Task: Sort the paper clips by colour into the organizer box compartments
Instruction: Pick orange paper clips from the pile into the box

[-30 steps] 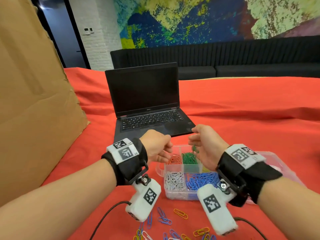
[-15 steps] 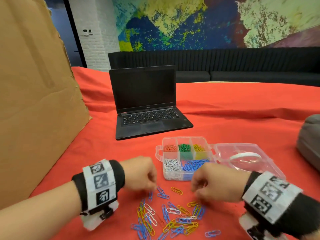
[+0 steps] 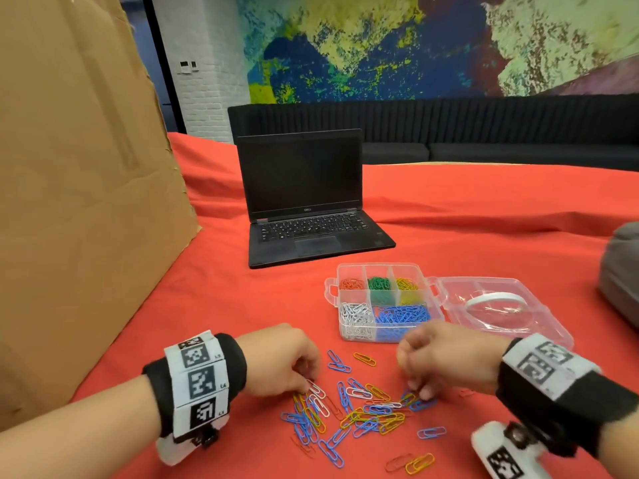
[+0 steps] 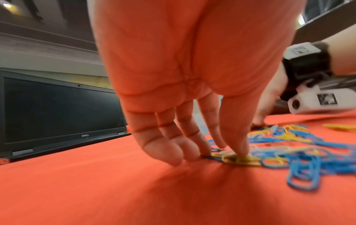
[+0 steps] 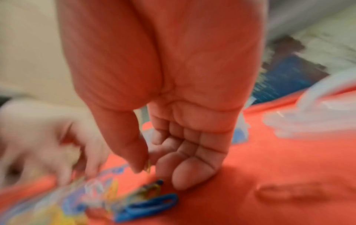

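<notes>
Organizer box: we see the clear organizer box (image 3: 380,271) lying open on the red cloth (image 3: 242,305), just beyond the loose pile, its lid (image 3: 501,305) folded out flat to the right.

Done so far: five compartments already hold one colour each. In the far row, red is on the left, green in the middle and yellow on the right. In the near row, white is on the left and blue on the right.

Left to do: a mixed heap of loose paper clips (image 3: 359,414) lies on the cloth on the near side of the box, between our two hands. It is mostly blue and yellow, with some white and a few red or orange. A handful of strays lie apart, towards the box and along the near edge. We judge the job well advanced but not finished.

Left hand: our left hand (image 3: 280,363) is at the left edge of the heap. In the left wrist view its fingers are nearly straight and point down, with the thumb tip pressing on a yellow clip (image 4: 243,159). It is touching, not lifting.

Right hand: our right hand (image 3: 439,361) is at the right edge of the heap. The right wrist view is blurred, but thumb and forefinger seem to be pinching a small yellowish clip (image 5: 148,166) just above the cloth.

Next call: each picked clip should go to its matching compartment, yellow to the far right one.

Nearby: a dark laptop (image 3: 304,198) stands beyond the box and a cardboard sheet (image 3: 79,184) stands at the left.
</notes>
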Tool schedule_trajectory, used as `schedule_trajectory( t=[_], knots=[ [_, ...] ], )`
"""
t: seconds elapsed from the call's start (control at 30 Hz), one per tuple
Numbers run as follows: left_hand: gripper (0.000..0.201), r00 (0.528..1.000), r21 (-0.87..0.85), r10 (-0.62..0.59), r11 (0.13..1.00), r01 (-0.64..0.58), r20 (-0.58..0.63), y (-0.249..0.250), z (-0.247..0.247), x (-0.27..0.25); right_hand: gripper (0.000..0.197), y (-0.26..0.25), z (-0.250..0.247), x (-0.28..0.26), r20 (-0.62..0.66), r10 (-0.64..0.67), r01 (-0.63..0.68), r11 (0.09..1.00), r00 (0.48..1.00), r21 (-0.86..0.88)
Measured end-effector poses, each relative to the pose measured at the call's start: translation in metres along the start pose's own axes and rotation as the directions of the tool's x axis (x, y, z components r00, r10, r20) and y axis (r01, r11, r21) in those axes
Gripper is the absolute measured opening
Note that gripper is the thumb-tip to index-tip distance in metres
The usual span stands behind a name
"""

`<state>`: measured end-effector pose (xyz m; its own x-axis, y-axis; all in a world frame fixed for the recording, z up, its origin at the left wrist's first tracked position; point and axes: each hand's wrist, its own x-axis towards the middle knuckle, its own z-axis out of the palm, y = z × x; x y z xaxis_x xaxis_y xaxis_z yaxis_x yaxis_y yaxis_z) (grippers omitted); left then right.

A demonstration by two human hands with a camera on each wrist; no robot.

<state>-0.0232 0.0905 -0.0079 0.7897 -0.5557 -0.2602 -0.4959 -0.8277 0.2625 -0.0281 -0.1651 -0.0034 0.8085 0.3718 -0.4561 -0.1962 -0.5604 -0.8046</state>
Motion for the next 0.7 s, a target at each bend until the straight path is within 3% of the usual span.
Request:
schedule_trajectory(
  t=[0.07, 0.13, 0.17, 0.23, 0.27, 0.3, 0.37, 0.47, 0.57, 0.7],
  knots=[
    [0.018, 1.000, -0.021, 0.013, 1.000, -0.013, -0.018, -0.004, 0.000, -0.005, 0.022, 0.003, -0.003, -0.004, 0.060, 0.065, -0.085, 0.892, 0.996, 0.445],
    [0.019, 0.999, -0.013, 0.032, 0.999, -0.032, -0.015, -0.006, 0.001, -0.011, 0.025, 0.001, -0.002, -0.010, 0.087, 0.099, -0.130, 0.842, 0.991, 0.524],
    [0.018, 0.999, 0.002, 0.038, 0.999, -0.038, -0.017, -0.007, 0.002, -0.013, 0.021, 0.001, 0.001, -0.011, 0.061, 0.093, -0.111, 0.892, 0.994, 0.437],
    [0.015, 0.999, 0.025, 0.040, 0.999, -0.039, -0.030, -0.010, 0.004, -0.017, 0.010, -0.001, 0.012, -0.015, -0.044, -0.006, 0.004, 0.999, 0.999, -0.046],
    [0.013, 0.999, 0.020, 0.034, 0.999, -0.033, -0.036, -0.011, 0.005, -0.017, 0.007, -0.002, 0.017, -0.016, -0.056, -0.086, 0.062, 0.936, 0.995, -0.346],
    [0.012, 0.999, 0.012, 0.025, 1.000, -0.024, -0.042, -0.013, 0.006, -0.019, 0.006, -0.002, 0.022, -0.017, -0.033, -0.162, 0.114, 0.812, 0.986, -0.572],
    [0.010, 0.999, -0.004, 0.010, 1.000, -0.010, -0.043, -0.014, 0.006, -0.021, 0.005, -0.006, 0.029, -0.022, 0.001, -0.216, 0.136, 0.612, 0.976, -0.780],
    [0.006, 0.999, -0.125, -0.031, 0.992, 0.026, -0.041, -0.014, 0.005, -0.024, 0.015, -0.008, 0.033, -0.028, -0.018, -0.244, 0.112, 0.509, 0.970, -0.853],
    [0.015, 0.996, -0.418, -0.090, 0.904, 0.087, 0.012, -0.014, 0.003, -0.028, 0.018, -0.005, 0.031, -0.035, 0.003, -0.282, 0.149, 0.501, 0.960, -0.852],
    [0.017, 0.995, -0.667, -0.082, 0.739, 0.097, 0.053, -0.012, 0.002, -0.032, 0.014, 0.000, 0.022, -0.035, 0.038, -0.202, 0.178, 0.738, 0.979, -0.650]
  ],
)
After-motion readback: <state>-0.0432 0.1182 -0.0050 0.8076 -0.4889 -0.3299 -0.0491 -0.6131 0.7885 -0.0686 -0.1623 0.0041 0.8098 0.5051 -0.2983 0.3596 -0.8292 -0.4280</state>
